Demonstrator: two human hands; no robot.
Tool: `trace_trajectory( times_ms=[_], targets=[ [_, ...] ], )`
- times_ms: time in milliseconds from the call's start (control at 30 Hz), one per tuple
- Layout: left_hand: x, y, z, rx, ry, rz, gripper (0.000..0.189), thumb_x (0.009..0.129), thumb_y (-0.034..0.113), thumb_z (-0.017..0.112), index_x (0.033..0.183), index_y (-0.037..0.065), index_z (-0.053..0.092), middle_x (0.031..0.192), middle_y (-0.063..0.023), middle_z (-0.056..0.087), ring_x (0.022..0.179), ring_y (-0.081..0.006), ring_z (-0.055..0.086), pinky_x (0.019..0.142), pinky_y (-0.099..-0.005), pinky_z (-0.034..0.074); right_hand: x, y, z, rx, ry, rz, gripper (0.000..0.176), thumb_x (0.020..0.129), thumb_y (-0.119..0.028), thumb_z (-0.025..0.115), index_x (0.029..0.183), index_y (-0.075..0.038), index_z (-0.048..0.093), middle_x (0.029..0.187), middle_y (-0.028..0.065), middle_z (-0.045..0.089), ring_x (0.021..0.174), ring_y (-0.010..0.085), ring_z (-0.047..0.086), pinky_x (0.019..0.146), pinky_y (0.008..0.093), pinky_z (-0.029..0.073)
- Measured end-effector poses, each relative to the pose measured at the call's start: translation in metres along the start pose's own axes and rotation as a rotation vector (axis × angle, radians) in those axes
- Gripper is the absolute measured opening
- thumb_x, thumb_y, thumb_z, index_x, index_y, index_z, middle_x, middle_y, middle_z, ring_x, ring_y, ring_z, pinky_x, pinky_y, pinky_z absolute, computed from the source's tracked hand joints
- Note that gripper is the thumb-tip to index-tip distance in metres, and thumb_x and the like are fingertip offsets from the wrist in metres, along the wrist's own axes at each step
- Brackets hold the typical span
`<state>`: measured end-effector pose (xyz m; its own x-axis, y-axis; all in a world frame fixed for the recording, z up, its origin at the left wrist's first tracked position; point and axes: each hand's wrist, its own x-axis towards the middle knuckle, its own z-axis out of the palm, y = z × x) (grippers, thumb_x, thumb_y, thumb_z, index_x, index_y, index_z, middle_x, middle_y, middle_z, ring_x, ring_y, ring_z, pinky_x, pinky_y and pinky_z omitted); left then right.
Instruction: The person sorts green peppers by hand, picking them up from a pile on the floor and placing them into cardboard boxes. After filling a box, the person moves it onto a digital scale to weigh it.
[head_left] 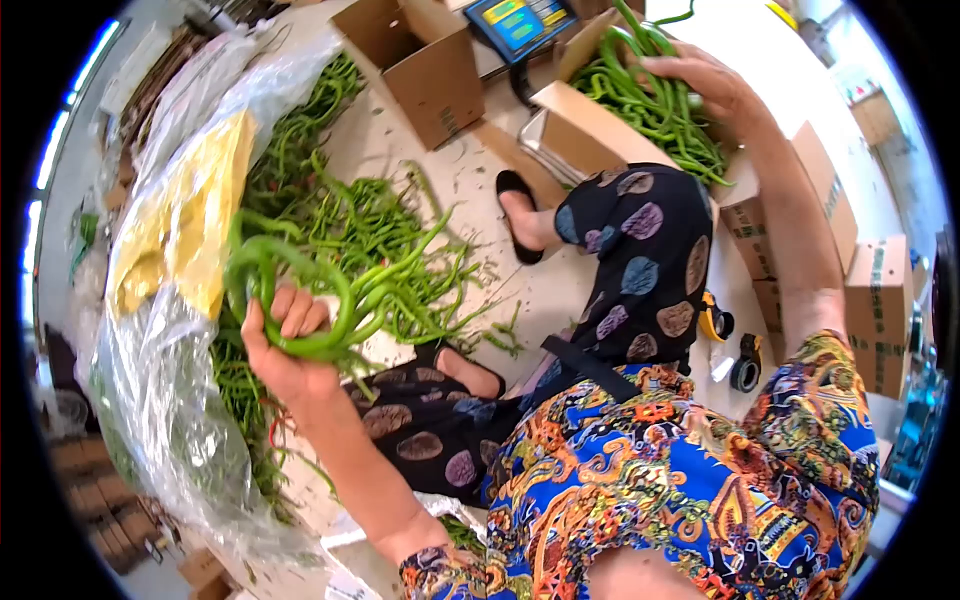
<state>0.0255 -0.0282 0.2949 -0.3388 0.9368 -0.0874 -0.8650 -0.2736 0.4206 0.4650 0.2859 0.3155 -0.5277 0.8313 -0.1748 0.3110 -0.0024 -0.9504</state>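
My left hand [292, 340] is closed around a bunch of long green chili peppers [345, 318], which curl above and beside the fist. Behind it spreads a loose pile of green peppers [375, 225], partly under clear plastic sheeting [190, 400] with a yellow patch [185, 225]. At upper right, my right hand [712, 85] lies against peppers [655, 115] heaped in an open cardboard box [590, 125]. Its thumb is stretched out over them, and some fingers are hidden.
An empty-looking cardboard box [430, 90] stands beside a scale with a blue display [520, 25]. Tape dispensers [745, 365] lie on the floor near my leg. Stacked cartons [880, 315] stand at right. My feet rest between the pile and the boxes.
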Motion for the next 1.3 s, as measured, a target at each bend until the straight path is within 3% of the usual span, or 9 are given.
trace_trajectory(
  times_ms=[100, 167, 300, 367, 500, 767, 900, 1067, 1300],
  targets=[
    [-0.001, -0.006, 0.008, 0.012, -0.028, 0.015, 0.034, 0.096, 0.017, 0.048, 0.123, -0.004, 0.047, 0.073, 0.0021, 0.034, 0.06, -0.0062, 0.036, 0.057, -0.0226, 0.032, -0.008, 0.013, -0.01, -1.422, 0.24, -0.036, 0.044, 0.081, -0.04, 0.067, 0.103, -0.003, 0.066, 0.087, 0.0175, 0.067, 0.083, 0.0267, 0.066, 0.077, 0.0375, 0.051],
    [-0.001, -0.006, 0.013, -0.026, -0.016, -0.025, 0.018, 0.095, 0.02, 0.048, 0.1, 0.003, 0.047, 0.074, 0.0007, 0.039, 0.058, -0.0078, 0.038, 0.057, -0.0254, 0.033, -0.017, 0.0, 0.032, -1.216, 0.342, -0.236, 0.039, 0.082, -0.036, 0.067, 0.103, -0.002, 0.067, 0.087, 0.0169, 0.068, 0.085, 0.0286, 0.067, 0.077, 0.0378, 0.051],
    [0.003, -0.015, 0.015, -0.033, -0.02, -0.048, 0.021, 0.095, 0.02, 0.046, 0.105, 0.002, 0.048, 0.074, 0.0003, 0.04, 0.059, -0.0079, 0.039, 0.057, -0.0255, 0.034, -0.028, -0.034, 0.163, -0.808, -0.077, -0.665, 0.034, 0.084, -0.026, 0.066, 0.111, -0.005, 0.064, 0.1, 0.0137, 0.065, 0.086, 0.0252, 0.066, 0.081, 0.0381, 0.051],
    [0.004, -0.018, 0.015, -0.037, -0.023, -0.072, 0.021, 0.095, 0.02, 0.047, 0.106, 0.003, 0.049, 0.074, 0.0005, 0.04, 0.059, -0.0079, 0.039, 0.058, -0.0255, 0.034, -0.03, -0.043, 0.223, -0.76, -0.358, -0.532, 0.045, 0.086, -0.032, 0.064, 0.121, -0.005, 0.054, 0.114, 0.0145, 0.057, 0.104, 0.0285, 0.058, 0.092, 0.04, 0.046],
    [0.003, -0.024, 0.018, -0.056, -0.034, -0.057, 0.04, 0.094, 0.019, 0.049, 0.127, -0.004, 0.046, 0.074, 0.0018, 0.037, 0.059, -0.0072, 0.038, 0.058, -0.0248, 0.033, -0.003, -0.024, 0.286, -0.72, -0.424, -0.666, 0.02, 0.084, -0.019, 0.061, 0.096, -0.003, 0.058, 0.092, 0.0169, 0.06, 0.088, 0.0373, 0.06, 0.075, 0.0471, 0.048],
    [0.004, -0.02, -0.005, 0.151, 0.146, 0.073, 0.029, 0.09, 0.019, 0.051, 0.116, 0.005, 0.052, 0.081, -0.005, 0.053, 0.067, -0.0138, 0.05, 0.063, -0.0296, 0.041, -0.016, -0.056, 0.247, -0.636, -0.252, -0.662, 0.013, 0.086, -0.015, 0.059, 0.085, -0.002, 0.06, 0.074, 0.0161, 0.062, 0.065, 0.0364, 0.059, 0.061, 0.042, 0.049],
    [0.007, -0.02, -0.012, 0.144, 0.159, 0.141, 0.026, 0.09, 0.019, 0.051, 0.112, 0.006, 0.054, 0.082, -0.0055, 0.057, 0.067, -0.0147, 0.052, 0.063, -0.0303, 0.043, -0.013, -0.077, 0.215, -0.522, -0.19, -0.21, 0.019, 0.089, -0.022, 0.062, 0.087, -0.003, 0.062, 0.069, 0.0033, 0.059, 0.055, 0.0101, 0.054, 0.051, 0.0246, 0.043],
    [0.015, -0.026, -0.015, 0.129, 0.211, 0.162, 0.025, 0.089, 0.017, 0.051, 0.11, 0.005, 0.053, 0.079, -0.0067, 0.055, 0.065, -0.0165, 0.05, 0.061, -0.0303, 0.043, -0.007, -0.137, 0.26, 0.136, -0.391, -0.177, 0.02, 0.095, -0.021, 0.058, 0.103, -0.003, 0.061, 0.075, -0.004, 0.055, 0.052, -0.0021, 0.041, 0.043, 0.0129, 0.033],
    [0.012, -0.041, 0.005, 0.126, 0.271, 0.206, 0.024, 0.09, 0.023, 0.051, 0.108, 0.007, 0.054, 0.084, -0.0042, 0.055, 0.065, -0.0147, 0.047, 0.062, -0.0294, 0.041, -0.007, -0.21, 0.334, 0.342, -0.832, -0.62, 0.037, 0.095, -0.031, 0.05, 0.11, 0.0, 0.064, 0.102, 0.0131, 0.064, 0.086, 0.0159, 0.06, 0.071, 0.0279, 0.049]
  ],
)
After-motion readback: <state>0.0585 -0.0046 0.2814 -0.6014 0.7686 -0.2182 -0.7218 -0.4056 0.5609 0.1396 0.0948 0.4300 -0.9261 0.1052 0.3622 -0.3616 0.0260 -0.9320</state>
